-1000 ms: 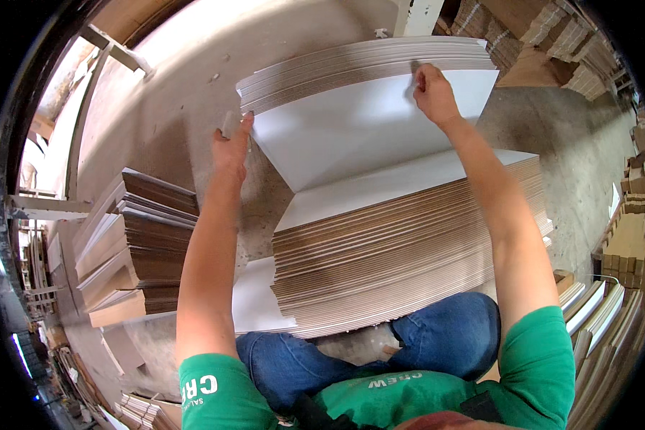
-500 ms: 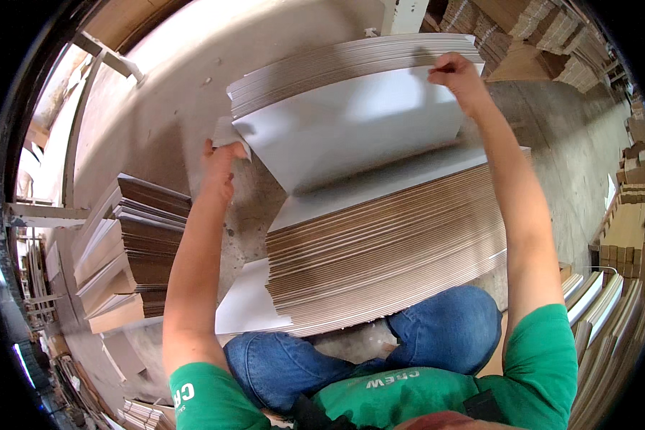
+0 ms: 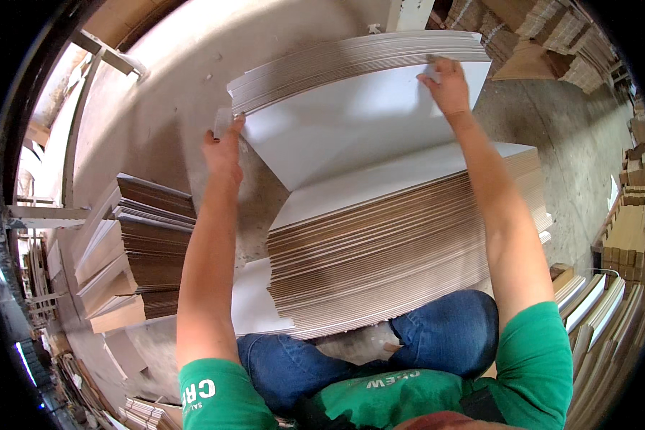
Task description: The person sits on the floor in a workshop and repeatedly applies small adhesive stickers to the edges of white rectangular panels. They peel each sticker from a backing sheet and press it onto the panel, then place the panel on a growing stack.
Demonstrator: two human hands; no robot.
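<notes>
A stack of white-faced cardboard sheets (image 3: pixel 358 107) leans at the far side, its front sheet showing a broad white face and its edges layered along the top. My left hand (image 3: pixel 224 149) is at this stack's left corner, closed around a small pale flat piece (image 3: pixel 223 123), with one finger reaching to the corner. Near the top edge on the right, my right hand (image 3: pixel 448 87) touches the front sheet with thumb and fingers apart. Closer to me lies a thick pile of brown-edged cardboard sheets (image 3: pixel 380 244), with a white face uppermost.
Folded cardboard pieces (image 3: pixel 150 251) stand stacked at the left. More sheets (image 3: pixel 602 308) stand on edge at the lower right, and bundled cardboard (image 3: pixel 537 43) fills the far right. A metal post (image 3: pixel 408 16) rises behind the leaning stack. My bent knees (image 3: pixel 448 326) border the near pile.
My left hand has moved up to the leaning stack's corner with the pale piece. My right hand has shifted slightly left and down, its fingers spreading from a pinch.
</notes>
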